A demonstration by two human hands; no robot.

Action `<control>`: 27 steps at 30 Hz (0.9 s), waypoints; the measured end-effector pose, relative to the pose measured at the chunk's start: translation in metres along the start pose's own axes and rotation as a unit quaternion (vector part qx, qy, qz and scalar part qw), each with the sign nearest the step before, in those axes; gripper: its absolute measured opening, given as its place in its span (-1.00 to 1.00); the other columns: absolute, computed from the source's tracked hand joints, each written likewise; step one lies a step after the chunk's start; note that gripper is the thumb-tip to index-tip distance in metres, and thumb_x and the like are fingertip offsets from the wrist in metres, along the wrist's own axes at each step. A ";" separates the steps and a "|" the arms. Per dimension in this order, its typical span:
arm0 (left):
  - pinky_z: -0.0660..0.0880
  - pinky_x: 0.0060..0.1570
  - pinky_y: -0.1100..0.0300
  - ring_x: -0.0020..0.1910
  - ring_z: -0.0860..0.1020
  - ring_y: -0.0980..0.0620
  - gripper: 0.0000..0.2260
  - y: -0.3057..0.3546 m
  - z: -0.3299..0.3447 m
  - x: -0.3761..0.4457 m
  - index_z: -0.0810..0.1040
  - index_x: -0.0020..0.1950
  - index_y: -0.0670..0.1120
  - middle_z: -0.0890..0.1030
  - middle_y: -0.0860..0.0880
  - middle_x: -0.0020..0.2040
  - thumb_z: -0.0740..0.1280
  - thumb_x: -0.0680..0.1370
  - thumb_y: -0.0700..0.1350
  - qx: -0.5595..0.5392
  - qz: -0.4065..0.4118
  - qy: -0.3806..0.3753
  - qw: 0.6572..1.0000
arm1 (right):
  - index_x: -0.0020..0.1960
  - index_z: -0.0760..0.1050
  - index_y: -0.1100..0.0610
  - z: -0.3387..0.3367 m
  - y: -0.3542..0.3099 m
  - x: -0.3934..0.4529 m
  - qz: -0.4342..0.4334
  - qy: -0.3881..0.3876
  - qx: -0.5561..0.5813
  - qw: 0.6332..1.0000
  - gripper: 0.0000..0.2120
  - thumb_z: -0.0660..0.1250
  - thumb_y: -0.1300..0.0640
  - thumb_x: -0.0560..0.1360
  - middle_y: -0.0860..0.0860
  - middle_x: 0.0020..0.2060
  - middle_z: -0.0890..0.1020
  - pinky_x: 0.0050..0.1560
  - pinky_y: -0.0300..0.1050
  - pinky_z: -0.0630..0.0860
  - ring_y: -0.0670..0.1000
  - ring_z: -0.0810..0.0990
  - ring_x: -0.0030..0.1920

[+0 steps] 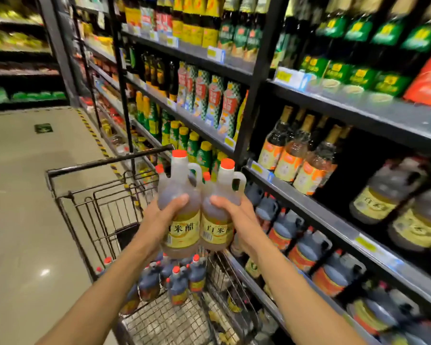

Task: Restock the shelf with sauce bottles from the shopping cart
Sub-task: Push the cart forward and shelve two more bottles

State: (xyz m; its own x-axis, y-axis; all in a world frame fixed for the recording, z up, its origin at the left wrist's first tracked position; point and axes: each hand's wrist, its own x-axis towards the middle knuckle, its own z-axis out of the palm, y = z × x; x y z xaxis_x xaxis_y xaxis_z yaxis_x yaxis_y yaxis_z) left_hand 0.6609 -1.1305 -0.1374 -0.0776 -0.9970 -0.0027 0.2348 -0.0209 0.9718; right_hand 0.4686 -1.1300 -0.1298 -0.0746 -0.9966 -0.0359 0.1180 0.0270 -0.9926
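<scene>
While both bottles stand upright above the shopping cart (90, 195) | left hand (159, 215) holds left bottle (181, 207), right hand (237, 215) holds right bottle (218, 212) | shelf gap (343, 170) lies rightward, right grip nearer.

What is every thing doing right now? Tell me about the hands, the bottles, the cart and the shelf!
left hand: grips the left vinegar bottle.
right hand: grips the right vinegar bottle.
left vinegar bottle: upright, capped, lifted above the cart.
right vinegar bottle: upright, capped, touching the left one.
shopping cart: holding dark capped bottles.
dark bottles in cart: standing upright.
shelf: partly stocked.
</scene>
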 end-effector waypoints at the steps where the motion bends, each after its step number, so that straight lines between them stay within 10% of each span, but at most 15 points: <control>1: 0.60 0.14 -0.09 0.07 0.71 -0.14 -0.37 0.006 0.008 -0.002 0.61 0.25 -0.08 0.74 -0.12 0.08 0.52 0.26 0.18 -0.002 0.003 -0.018 1.000 | 0.27 0.59 0.08 -0.006 -0.007 -0.009 -0.014 0.020 -0.009 1.000 -0.37 0.60 -0.04 0.24 0.01 0.07 0.75 0.20 0.07 0.62 0.06 0.73 0.08; 9: 0.62 -0.07 0.08 -0.03 0.73 -0.04 -0.76 0.033 0.109 -0.021 0.63 0.16 -0.05 0.77 -0.02 -0.04 0.47 0.52 -0.04 -0.002 -0.010 -0.189 0.982 | 0.24 0.61 0.13 -0.084 -0.060 -0.096 -0.053 0.178 -0.011 0.983 -0.58 0.55 0.08 0.41 0.07 0.07 0.75 0.18 0.11 0.63 0.15 0.72 0.10; 27: 0.63 0.06 -0.03 0.05 0.72 -0.16 -0.63 -0.017 0.324 -0.021 0.59 0.32 -0.10 0.73 -0.17 0.09 0.42 0.57 0.04 0.033 -0.161 -0.424 0.891 | 0.25 0.62 0.14 -0.253 -0.081 -0.182 -0.013 0.371 0.046 0.928 -0.61 0.51 0.03 0.47 0.10 0.02 0.76 -0.10 -0.06 0.64 0.12 0.76 -0.01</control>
State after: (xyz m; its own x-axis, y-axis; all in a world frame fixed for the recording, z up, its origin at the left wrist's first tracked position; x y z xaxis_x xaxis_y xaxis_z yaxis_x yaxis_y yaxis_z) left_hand 0.3450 -1.0847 -0.0776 -0.8408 -0.5251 -0.1320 0.0124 -0.2625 0.9649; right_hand 0.2224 -0.9316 -0.0718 -0.7346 -0.6684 -0.1166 0.1890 -0.0366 -0.9813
